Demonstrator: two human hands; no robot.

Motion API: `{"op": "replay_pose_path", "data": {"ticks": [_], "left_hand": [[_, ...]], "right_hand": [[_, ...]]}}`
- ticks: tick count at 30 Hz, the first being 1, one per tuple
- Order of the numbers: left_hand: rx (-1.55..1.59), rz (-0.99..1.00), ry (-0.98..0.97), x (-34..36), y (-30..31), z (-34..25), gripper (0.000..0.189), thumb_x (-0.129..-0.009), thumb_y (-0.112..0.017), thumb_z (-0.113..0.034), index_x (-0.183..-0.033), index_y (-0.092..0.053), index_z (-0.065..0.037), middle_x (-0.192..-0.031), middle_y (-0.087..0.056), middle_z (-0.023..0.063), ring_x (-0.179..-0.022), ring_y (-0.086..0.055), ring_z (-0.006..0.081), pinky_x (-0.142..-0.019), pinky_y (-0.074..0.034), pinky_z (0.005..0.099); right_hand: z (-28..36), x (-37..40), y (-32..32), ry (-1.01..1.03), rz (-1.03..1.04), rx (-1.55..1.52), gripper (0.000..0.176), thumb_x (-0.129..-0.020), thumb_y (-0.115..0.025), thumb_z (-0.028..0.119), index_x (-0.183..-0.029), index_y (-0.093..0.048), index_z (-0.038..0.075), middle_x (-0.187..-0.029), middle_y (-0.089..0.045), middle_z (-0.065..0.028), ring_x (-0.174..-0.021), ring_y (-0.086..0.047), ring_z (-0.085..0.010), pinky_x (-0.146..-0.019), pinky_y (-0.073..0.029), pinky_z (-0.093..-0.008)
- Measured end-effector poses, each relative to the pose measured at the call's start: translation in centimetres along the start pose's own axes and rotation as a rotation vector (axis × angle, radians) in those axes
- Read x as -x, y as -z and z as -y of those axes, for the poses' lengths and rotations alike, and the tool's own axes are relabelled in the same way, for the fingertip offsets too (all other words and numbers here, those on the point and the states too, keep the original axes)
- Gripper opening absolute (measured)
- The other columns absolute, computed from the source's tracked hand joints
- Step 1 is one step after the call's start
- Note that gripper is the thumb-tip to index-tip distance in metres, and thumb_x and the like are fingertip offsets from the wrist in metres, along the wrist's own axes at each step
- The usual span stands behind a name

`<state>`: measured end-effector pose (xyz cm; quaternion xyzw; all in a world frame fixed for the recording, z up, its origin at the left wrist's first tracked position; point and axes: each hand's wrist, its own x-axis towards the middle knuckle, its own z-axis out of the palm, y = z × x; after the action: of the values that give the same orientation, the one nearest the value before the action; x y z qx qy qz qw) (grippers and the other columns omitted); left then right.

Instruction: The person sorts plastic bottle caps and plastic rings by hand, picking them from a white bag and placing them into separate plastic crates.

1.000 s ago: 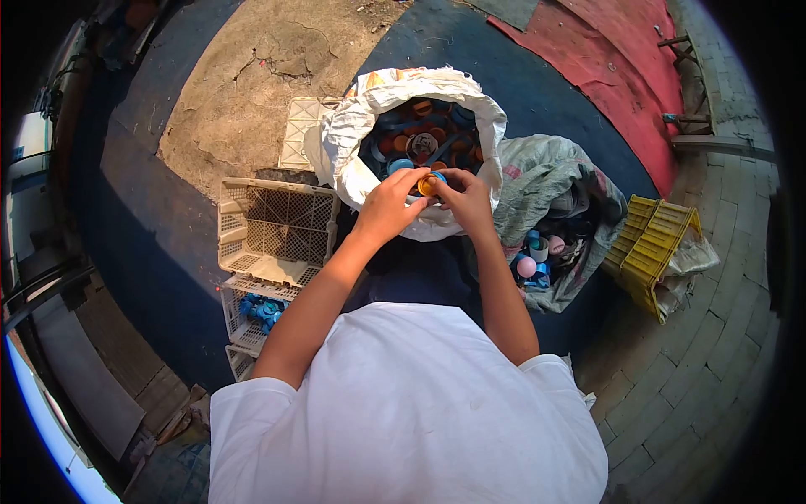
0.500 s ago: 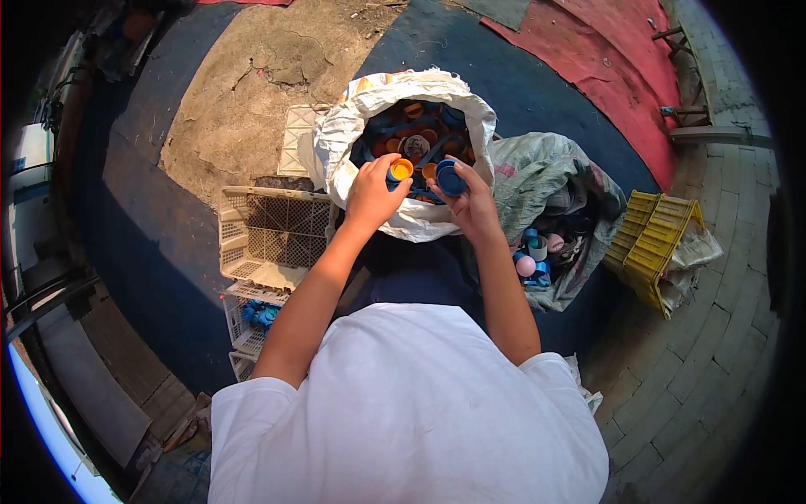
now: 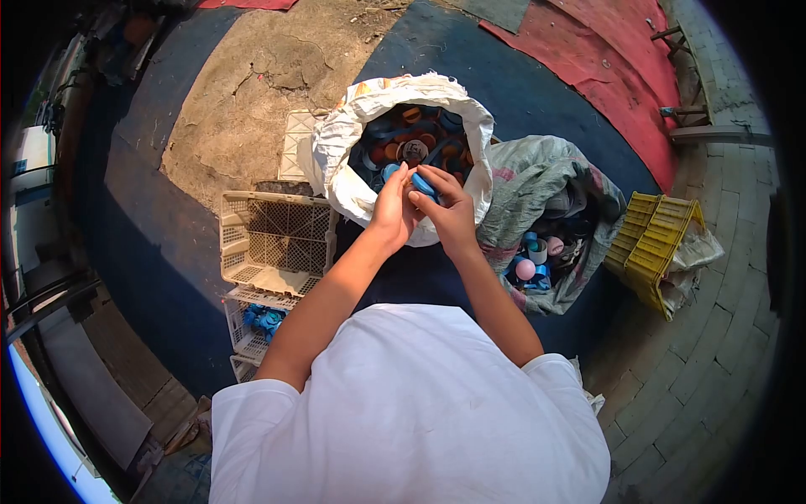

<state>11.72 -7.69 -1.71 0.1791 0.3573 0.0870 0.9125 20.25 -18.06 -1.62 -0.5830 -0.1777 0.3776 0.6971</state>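
My left hand (image 3: pixel 395 210) and my right hand (image 3: pixel 448 212) meet over the near rim of a white woven sack (image 3: pixel 346 186). Between the curled fingers of the right hand is a blue plastic cap (image 3: pixel 423 185), its closed top outward. A second blue cap (image 3: pixel 389 171) shows at the left hand's fingertips, mostly covered by them. Whether the yellow-orange piece is still inside a cap is hidden. Inside the sack lie many dark blue and orange caps, with a round dark lid (image 3: pixel 412 151) among them.
A grey-green sack (image 3: pixel 529 160) stands at right, holding mixed plastic pieces and a pink ball (image 3: pixel 525 270). Beyond it are yellow crates (image 3: pixel 651 244). At left sit a beige crate (image 3: pixel 277 227) and a lower crate of blue pieces (image 3: pixel 264 319). A red mat (image 3: pixel 596 76) covers the back right.
Both hands have come together and moved slightly nearer me. The caps have turned, so the yellow-orange inside seen before no longer shows.
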Motion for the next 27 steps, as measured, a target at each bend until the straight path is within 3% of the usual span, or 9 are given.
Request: {"op": "replay_pose_path", "data": {"ticks": [1, 3, 5, 7, 10, 13, 19, 22, 27], "left_hand": [[0.049, -0.045, 0.013, 0.5, -0.5, -0.2, 0.04, -0.107, -0.047, -0.041, -0.129, -0.057, -0.01, -0.115, -0.065, 0.0038, -0.109, -0.064, 0.0183, -0.099, -0.051, 0.0391], [0.063, -0.104, -0.015, 0.6, 0.0, 0.1, 0.041, -0.107, -0.046, -0.043, -0.129, -0.058, -0.01, -0.115, -0.065, 0.0042, -0.108, -0.064, 0.0184, -0.096, -0.053, 0.0383], [0.065, -0.164, -0.038, 0.3, 1.1, 0.4, 0.042, -0.107, -0.045, -0.044, -0.13, -0.057, -0.011, -0.116, -0.066, 0.005, -0.107, -0.066, 0.0187, -0.094, -0.055, 0.0371], [0.108, -0.094, -0.022, 1.1, 0.6, -0.2, 0.04, -0.107, -0.047, -0.043, -0.128, -0.057, -0.011, -0.117, -0.066, 0.0056, -0.108, -0.066, 0.0194, -0.094, -0.055, 0.0376], [0.189, -0.069, -0.045, 1.1, 0.6, -0.3, 0.039, -0.106, -0.049, -0.042, -0.127, -0.056, -0.01, -0.117, -0.066, 0.0065, -0.11, -0.065, 0.0209, -0.096, -0.054, 0.0392], [0.183, -0.102, -0.102, 0.6, 0.6, 0.0, 0.04, -0.104, -0.052, -0.042, -0.127, -0.056, -0.011, -0.117, -0.066, 0.0069, -0.111, -0.065, 0.0224, -0.099, -0.053, 0.0413], [0.109, -0.099, -0.116, 1.6, -0.3, -0.2, 0.028, -0.101, -0.058, -0.036, -0.118, -0.062, -0.014, -0.124, -0.065, 0.0062, -0.125, -0.057, 0.0224, -0.108, -0.046, 0.0419], [0.189, -0.103, -0.033, 2.3, -1.0, -0.6, 0.027, -0.102, -0.058, -0.034, -0.12, -0.062, -0.015, -0.123, -0.066, 0.0055, -0.119, -0.061, 0.0225, -0.107, -0.047, 0.0441], [0.2, -0.092, -0.139, 0.7, 1.0, 0.7, 0.024, -0.097, -0.066, -0.023, -0.119, -0.058, -0.015, -0.117, -0.065, 0.0035, -0.111, -0.065, 0.0221, -0.101, -0.055, 0.0379]], "right_hand": [[-0.1, 0.3, -0.5, 0.07, 0.032, 0.063, 0.054, -0.081, -0.081, 0.004, -0.134, -0.066, 0.005, -0.128, -0.059, -0.0077, -0.12, -0.059, -0.0182, -0.1, -0.05, -0.0304], [-0.2, 0.5, -1.0, 0.13, 0.077, 0.155, 0.065, -0.07, -0.085, -0.001, -0.132, -0.068, 0.007, -0.132, -0.053, -0.0083, -0.124, -0.055, -0.0191, -0.102, -0.049, -0.0319], [0.2, 0.5, -1.5, 0.149, 0.065, 0.181, 0.066, -0.068, -0.086, 0.0, -0.131, -0.068, 0.006, -0.133, -0.053, -0.0086, -0.124, -0.055, -0.0202, -0.102, -0.049, -0.0327], [0.4, 0.3, -1.6, 0.161, 0.053, 0.234, 0.073, -0.063, -0.087, 0.0, -0.132, -0.065, 0.007, -0.136, -0.05, -0.0097, -0.127, -0.053, -0.0225, -0.105, -0.047, -0.0343], [1.4, 0.1, -1.6, 0.176, 0.098, 0.293, 0.086, -0.063, -0.086, -0.001, -0.143, -0.056, 0.01, -0.142, -0.047, -0.0135, -0.132, -0.051, -0.0273, -0.109, -0.046, -0.037], [2.9, -0.1, -1.0, 0.327, 0.248, 0.673, 0.096, -0.064, -0.084, -0.003, -0.151, -0.046, 0.011, -0.152, -0.039, -0.0198, -0.137, -0.049, -0.0365, -0.108, -0.048, -0.0421], [7.1, 0.1, -1.9, 0.083, 0.296, 0.775, 0.096, -0.069, -0.083, -0.005, -0.154, -0.042, 0.012, -0.165, -0.021, -0.021, -0.139, -0.048, -0.0392, -0.106, -0.05, -0.044], [6.8, 0.4, -1.5, 0.266, 0.39, 0.871, 0.083, -0.074, -0.079, -0.003, -0.15, -0.046, 0.008, -0.164, -0.021, -0.0272, -0.133, -0.053, -0.0433, -0.103, -0.053, -0.045], [8.2, 0.9, -0.8, 0.314, 0.396, 0.752, 0.07, -0.075, -0.082, 0.0, -0.14, -0.056, 0.008, -0.15, -0.048, -0.0177, -0.131, -0.056, -0.0348, -0.104, -0.051, -0.0409]]}}
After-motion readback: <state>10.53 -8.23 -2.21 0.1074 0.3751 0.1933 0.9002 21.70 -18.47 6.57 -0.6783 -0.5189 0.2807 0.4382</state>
